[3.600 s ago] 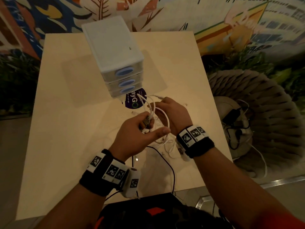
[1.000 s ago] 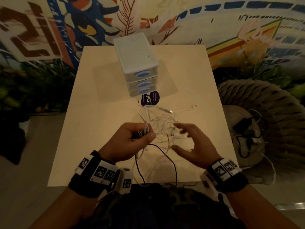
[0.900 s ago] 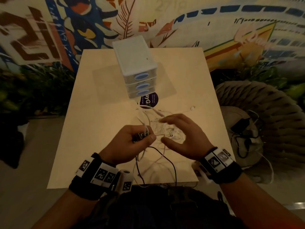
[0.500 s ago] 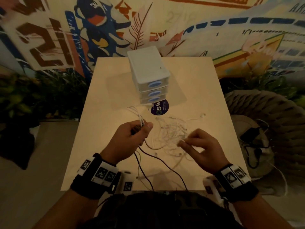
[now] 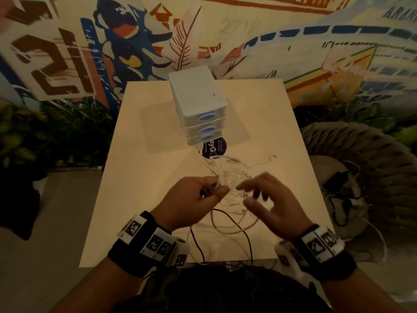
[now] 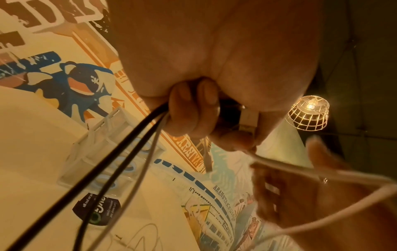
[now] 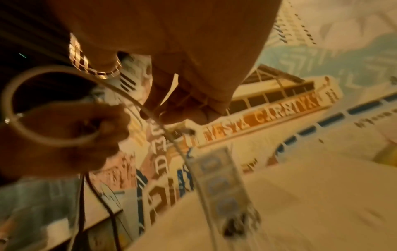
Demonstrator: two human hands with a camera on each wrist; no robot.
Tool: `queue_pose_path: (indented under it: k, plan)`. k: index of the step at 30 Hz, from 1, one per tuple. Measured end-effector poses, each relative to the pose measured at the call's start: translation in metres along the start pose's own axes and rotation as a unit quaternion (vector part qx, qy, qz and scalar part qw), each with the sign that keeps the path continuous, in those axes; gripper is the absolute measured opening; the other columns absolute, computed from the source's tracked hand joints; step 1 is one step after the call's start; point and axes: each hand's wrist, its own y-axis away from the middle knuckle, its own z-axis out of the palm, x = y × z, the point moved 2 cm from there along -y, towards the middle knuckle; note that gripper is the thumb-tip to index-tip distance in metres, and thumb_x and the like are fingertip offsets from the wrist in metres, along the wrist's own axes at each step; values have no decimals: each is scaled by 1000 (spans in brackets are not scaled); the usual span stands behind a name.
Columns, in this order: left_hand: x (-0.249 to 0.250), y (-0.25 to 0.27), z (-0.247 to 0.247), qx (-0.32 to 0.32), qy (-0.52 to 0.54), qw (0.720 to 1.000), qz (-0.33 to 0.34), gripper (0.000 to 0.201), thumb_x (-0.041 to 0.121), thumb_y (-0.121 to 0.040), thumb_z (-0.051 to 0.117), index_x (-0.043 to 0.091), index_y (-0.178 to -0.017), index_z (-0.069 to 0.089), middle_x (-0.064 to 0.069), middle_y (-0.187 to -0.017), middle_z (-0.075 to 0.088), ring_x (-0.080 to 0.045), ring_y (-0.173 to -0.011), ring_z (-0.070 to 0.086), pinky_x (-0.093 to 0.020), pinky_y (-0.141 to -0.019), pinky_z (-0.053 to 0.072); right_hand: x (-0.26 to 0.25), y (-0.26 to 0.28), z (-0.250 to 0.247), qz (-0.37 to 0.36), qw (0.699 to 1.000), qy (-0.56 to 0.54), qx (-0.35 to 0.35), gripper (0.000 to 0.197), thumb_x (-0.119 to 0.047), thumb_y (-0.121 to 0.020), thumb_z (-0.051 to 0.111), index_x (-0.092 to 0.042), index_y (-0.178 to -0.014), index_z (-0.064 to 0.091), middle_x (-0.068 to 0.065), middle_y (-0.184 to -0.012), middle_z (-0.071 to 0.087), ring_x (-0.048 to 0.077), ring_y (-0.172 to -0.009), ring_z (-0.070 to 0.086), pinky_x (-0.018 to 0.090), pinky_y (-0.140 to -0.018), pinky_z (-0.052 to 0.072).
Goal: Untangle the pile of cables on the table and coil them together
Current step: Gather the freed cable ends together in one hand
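A tangle of thin white cables (image 5: 232, 177) lies mid-table, with a looser white loop trailing toward the front edge. My left hand (image 5: 213, 190) is curled round a bundle of cable ends just left of the tangle. In the left wrist view, its fingers (image 6: 193, 110) grip a black cable (image 6: 120, 149), a grey cable (image 6: 148, 161) and a plug (image 6: 249, 118). The black cable (image 5: 237, 224) hangs from that hand over the table's front edge. My right hand (image 5: 244, 195) hovers blurred over the tangle with fingers spread. In the right wrist view, thin strands cross its fingers (image 7: 182, 108).
A white three-drawer unit (image 5: 198, 109) stands at the table's (image 5: 146, 199) far middle, with a round purple sticker (image 5: 214, 150) in front of it. A woven chair (image 5: 372, 159) with dark cables (image 5: 338, 188) stands on the right. Plants fill the left side.
My right hand pinched a white strand and drew it toward me. It has since spread its fingers and moved back beside the left hand. The left hand kept its grip.
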Motion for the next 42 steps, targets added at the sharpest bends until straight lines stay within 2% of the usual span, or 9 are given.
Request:
queue_pose_path:
  k: [4, 10, 16, 18, 23, 33, 36, 39, 42]
  plan:
    - [7, -1, 5, -18, -18, 1000, 8, 35, 56, -93, 58, 24, -93, 72, 5, -74, 70, -12, -67, 65, -41, -68, 55, -47, -53, -11, -46, 999, 27, -4, 31, -57, -91, 61, -29, -97, 71, -14, -88, 62, 7, -82, 61, 12, -69, 40]
    - [14, 2, 0, -19, 18, 1000, 0, 45, 65, -95, 49, 26, -77, 65, 18, -65, 65, -5, -61, 62, -34, -66, 51, -50, -71, -1, 22, 998, -55, 1, 10, -28, -94, 70, -20, -87, 71, -12, -73, 70, 4, -70, 66, 12, -64, 45]
    - [-4, 7, -11, 27, 41, 999, -3, 34, 59, -95, 55, 29, -83, 67, 1, -67, 64, -17, -64, 63, -42, -67, 54, -23, -46, -1, 138, 979, -143, 51, 12, -23, -94, 70, -14, -87, 66, -2, -69, 76, 12, -67, 73, 32, -68, 57]
    - [-6, 8, -8, 22, 25, 999, -1, 24, 50, -97, 62, 29, -86, 68, 7, -69, 65, -11, -67, 63, -33, -66, 52, -14, -34, 0, 155, 974, -157, 58, 13, -19, -94, 69, -11, -85, 65, 0, -71, 76, 18, -71, 74, 43, -71, 58]
    - [-6, 7, 4, 12, 0, 1000, 5, 2, 31, -93, 70, 30, -92, 68, 14, -75, 66, -5, -67, 59, -14, -62, 40, -7, -20, 2, 167, 953, -240, 83, 3, -5, -98, 61, -8, -99, 62, 10, -82, 77, 27, -77, 76, 39, -73, 57]
    - [-2, 8, 10, -38, -34, 999, 11, 23, 19, -82, 68, 37, -95, 61, 18, -77, 61, -8, -68, 58, -26, -63, 48, -14, -33, -5, 104, 931, -334, 109, 58, 24, -87, 41, -15, -129, 50, 11, -83, 71, 30, -86, 70, 38, -81, 55]
    - [-3, 11, 10, -61, -46, 997, 14, 21, 21, -82, 70, 36, -94, 61, 16, -77, 62, -6, -69, 60, -29, -64, 50, -15, -41, -9, 111, 887, -439, 92, 55, 11, -88, 42, -13, -137, 49, 13, -76, 63, 30, -76, 61, 38, -76, 53]
    - [-8, 14, 10, -84, -41, 996, -2, 21, 21, -82, 69, 37, -92, 60, 16, -73, 61, -7, -65, 57, -32, -65, 50, -15, -53, -14, 187, 837, -506, 93, 36, -27, -104, 42, -15, -135, 56, 10, -69, 53, 26, -64, 54, 39, -69, 48]
    - [-15, 17, 10, -109, -27, 993, -19, 20, 19, -81, 66, 35, -92, 61, 17, -69, 58, -7, -61, 52, -33, -63, 47, -7, -67, -17, 234, 801, -533, 141, 52, -49, -107, 31, -11, -123, 63, 5, -63, 44, 19, -55, 47, 34, -60, 46]
